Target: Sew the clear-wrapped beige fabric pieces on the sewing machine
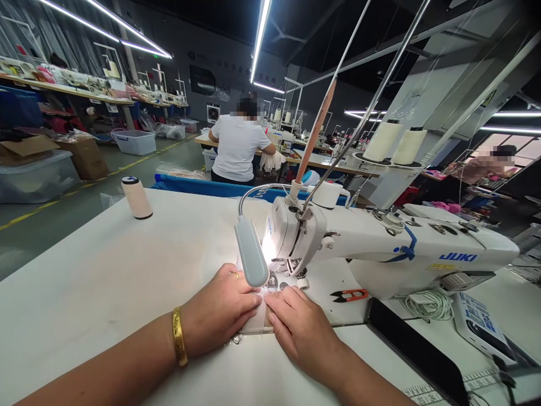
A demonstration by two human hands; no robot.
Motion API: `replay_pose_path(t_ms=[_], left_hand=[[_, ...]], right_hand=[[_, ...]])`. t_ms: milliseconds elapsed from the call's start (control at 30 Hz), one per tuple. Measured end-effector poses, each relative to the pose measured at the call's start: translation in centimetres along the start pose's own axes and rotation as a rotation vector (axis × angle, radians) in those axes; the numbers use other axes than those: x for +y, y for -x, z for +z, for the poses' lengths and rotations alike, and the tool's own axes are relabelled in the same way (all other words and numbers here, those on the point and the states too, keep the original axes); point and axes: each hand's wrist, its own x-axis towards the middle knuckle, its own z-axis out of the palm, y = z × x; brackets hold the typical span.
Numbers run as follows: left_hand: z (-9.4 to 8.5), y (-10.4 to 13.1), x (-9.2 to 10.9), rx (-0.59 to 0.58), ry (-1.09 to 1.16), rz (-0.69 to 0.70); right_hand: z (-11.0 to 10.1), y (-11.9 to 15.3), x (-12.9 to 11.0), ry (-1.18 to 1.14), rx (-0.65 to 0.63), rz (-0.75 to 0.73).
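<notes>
A white sewing machine (359,231) stands on the table, its lit needle area right in front of my hands. My left hand (220,304), with a gold bangle at the wrist, lies left of the presser foot (273,281). Its fingers are drawn together and press down on the machine bed. From the other side my right hand (302,327) has its fingers bent close to the foot, almost meeting the left fingertips. Something pale and thin seems to lie under the fingers; the hands hide most of it. A grey lamp head (252,252) covers part of the left fingers.
Orange-handled thread snips (350,295), a black phone (416,349), a coiled white cable (429,305) and a white box-like device (482,327) lie at right. A peach thread spool (137,198) stands far left. Ahead, a person in a white shirt (238,148) sits at another table.
</notes>
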Motion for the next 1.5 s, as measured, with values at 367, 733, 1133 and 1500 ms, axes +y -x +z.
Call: replay_pose_path(t_ms=[367, 733, 1133, 1500], left_hand=[[0.3, -0.2, -0.1, 0.030, 0.004, 0.006], [0.2, -0.1, 0.6, 0.046, 0.039, -0.006], [1.1, -0.2, -0.4, 0.070, 0.098, -0.028], [1.0, -0.9, -0.6, 0.096, 0.194, -0.098]], right_hand=[[0.1, 0.1, 0.1, -0.021, -0.001, 0.006], [-0.2, 0.2, 0.2, -0.055, 0.012, -0.033], [-0.3, 0.1, 0.5, -0.068, 0.053, -0.041], [-0.7, 0.1, 0.3, -0.077, 0.036, -0.110]])
